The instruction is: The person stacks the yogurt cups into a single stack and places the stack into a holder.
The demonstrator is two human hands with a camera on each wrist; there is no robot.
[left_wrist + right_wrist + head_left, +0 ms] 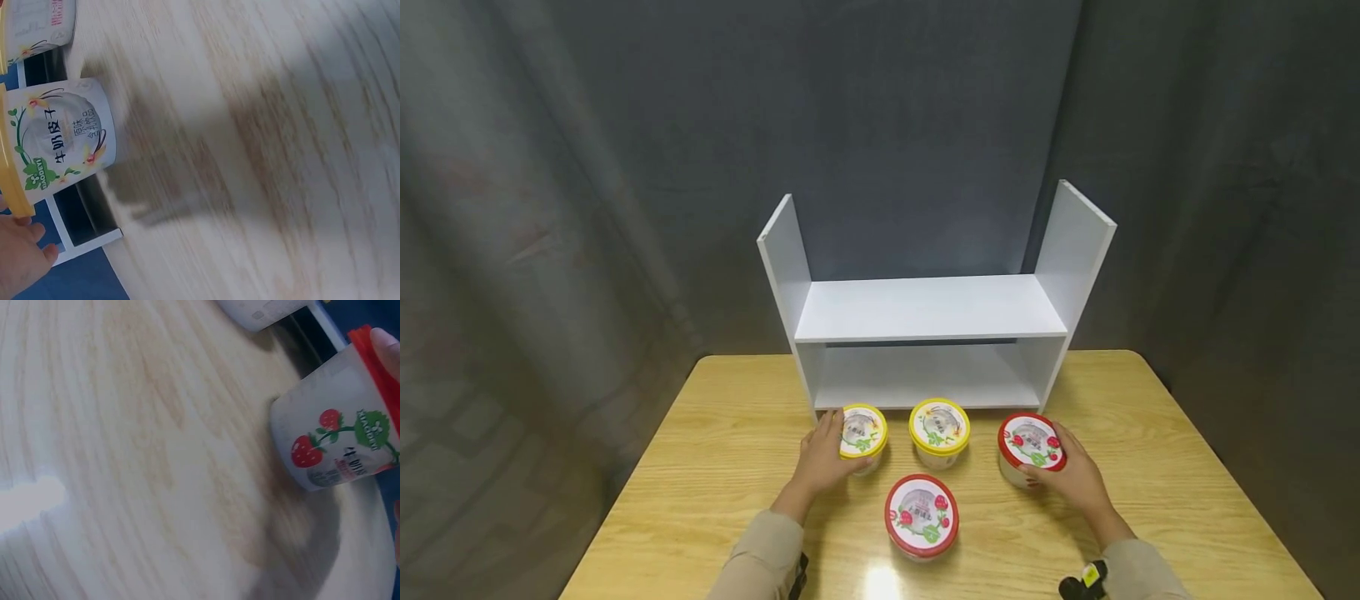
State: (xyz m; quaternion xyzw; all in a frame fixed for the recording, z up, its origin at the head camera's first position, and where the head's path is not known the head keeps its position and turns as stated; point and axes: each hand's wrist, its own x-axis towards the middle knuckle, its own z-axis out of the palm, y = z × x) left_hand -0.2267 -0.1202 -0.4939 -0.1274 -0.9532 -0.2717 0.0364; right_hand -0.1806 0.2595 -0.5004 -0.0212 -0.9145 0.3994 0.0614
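My left hand [822, 458] holds a yellow-lidded tub [862, 429] by its lid, fingers on the far left side and thumb at the near edge. In the left wrist view this tub [62, 137] shows a white wall with flowers and green leaves. On the right, my right hand [1075, 475] grips a red-lidded tub [1032, 442] round its rim. Strawberries are printed on that tub [337, 425] in the right wrist view. Between the hands stand a second yellow-lidded tub [939, 427] and, nearer to me, a second red-lidded tub [922, 515].
A white two-level shelf [932, 308] with raised side panels stands at the back of the wooden table [700, 500], just behind the tubs. Dark grey curtains [925, 125] hang behind and at both sides. A black device [1084, 582] sits at my right wrist.
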